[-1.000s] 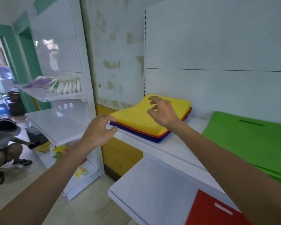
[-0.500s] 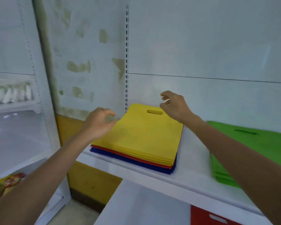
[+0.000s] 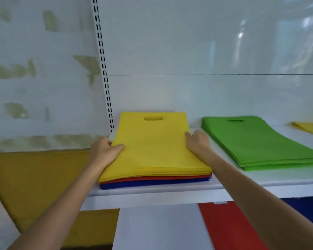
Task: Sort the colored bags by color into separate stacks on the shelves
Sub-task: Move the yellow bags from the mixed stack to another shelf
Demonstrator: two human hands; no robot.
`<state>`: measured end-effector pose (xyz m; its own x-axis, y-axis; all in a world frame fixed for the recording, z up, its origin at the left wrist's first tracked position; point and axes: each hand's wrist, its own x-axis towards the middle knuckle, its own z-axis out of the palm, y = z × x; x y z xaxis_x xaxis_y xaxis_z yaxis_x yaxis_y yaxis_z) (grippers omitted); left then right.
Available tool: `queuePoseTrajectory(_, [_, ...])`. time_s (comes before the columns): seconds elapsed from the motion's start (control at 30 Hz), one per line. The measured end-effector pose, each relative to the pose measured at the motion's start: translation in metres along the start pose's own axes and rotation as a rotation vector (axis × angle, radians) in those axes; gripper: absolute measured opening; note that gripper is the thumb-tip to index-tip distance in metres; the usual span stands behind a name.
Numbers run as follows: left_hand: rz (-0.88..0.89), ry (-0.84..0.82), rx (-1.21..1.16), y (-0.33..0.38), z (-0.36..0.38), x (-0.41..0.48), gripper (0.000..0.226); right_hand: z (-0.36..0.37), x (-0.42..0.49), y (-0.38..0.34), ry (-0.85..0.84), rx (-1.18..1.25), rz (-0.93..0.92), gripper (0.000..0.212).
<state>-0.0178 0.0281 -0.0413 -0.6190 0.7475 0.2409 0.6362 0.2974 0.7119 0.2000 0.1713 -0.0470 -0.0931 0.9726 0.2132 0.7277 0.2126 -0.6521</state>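
Both hands have dropped from above the pile onto its sides. Left hand [image 3: 107, 150] pinches the left edge of the yellow bags [image 3: 152, 147], thumb on top; right hand [image 3: 197, 143] curls round their right edge. To lift cleanly, I judge, fingers should part yellow only from the red bags [image 3: 152, 178] and blue bags [image 3: 152, 184] beneath. Patchy wall [image 3: 34, 87] at left; white shelf [image 3: 242, 181] also carries green bags [image 3: 260, 141].

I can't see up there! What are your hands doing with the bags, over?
Left hand and right hand grip the yellow bags at both sides. Red bags and blue bags lie beneath. Green stack beside, apart.
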Motion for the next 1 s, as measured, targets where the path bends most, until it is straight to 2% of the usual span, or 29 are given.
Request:
queuePoseTrajectory(0.17, [0.134, 0.119, -0.065, -0.004, -0.001, 0.003, 0.015, -0.002, -0.009, -0.007, 0.171, -0.068, -0.144, 0.018])
queuePoseTrajectory(0.27, [0.209, 0.19, -0.031, -0.007, 0.0, 0.004, 0.009, -0.003, -0.012, -0.011, 0.16, -0.08, -0.178, 0.017])
queuePoseTrajectory(0.4, [0.261, 0.3, 0.125, -0.01, 0.0, 0.004, 0.017, -0.003, -0.01, -0.008, 0.158, -0.111, -0.138, 0.016])
queuePoseTrajectory(0.53, [0.372, 0.392, 0.203, -0.009, -0.002, 0.0, 0.016, 0.0, -0.01, -0.009, 0.231, -0.202, -0.24, 0.016])
queuePoseTrajectory(0.63, [0.453, 0.448, 0.191, -0.01, -0.005, -0.001, 0.014, -0.004, -0.014, -0.01, 0.314, -0.137, -0.315, 0.015])
queuePoseTrajectory(0.73, [0.486, 0.444, 0.11, -0.005, -0.01, -0.006, 0.018, -0.019, -0.024, -0.011, 0.399, 0.051, -0.361, 0.016])
queuePoseTrajectory(0.83, [0.522, 0.407, 0.018, 0.015, -0.022, -0.012, 0.017, -0.05, -0.034, -0.009, 0.463, 0.161, -0.387, 0.026])
queuePoseTrajectory(0.9, [0.563, 0.332, -0.049, 0.038, -0.025, -0.019, 0.012, -0.08, -0.04, 0.0, 0.52, 0.18, -0.4, 0.033])
queuePoseTrajectory(1.0, [0.639, 0.175, -0.108, 0.085, -0.007, -0.034, 0.018, -0.132, -0.049, 0.033, 0.594, 0.087, -0.379, 0.031])
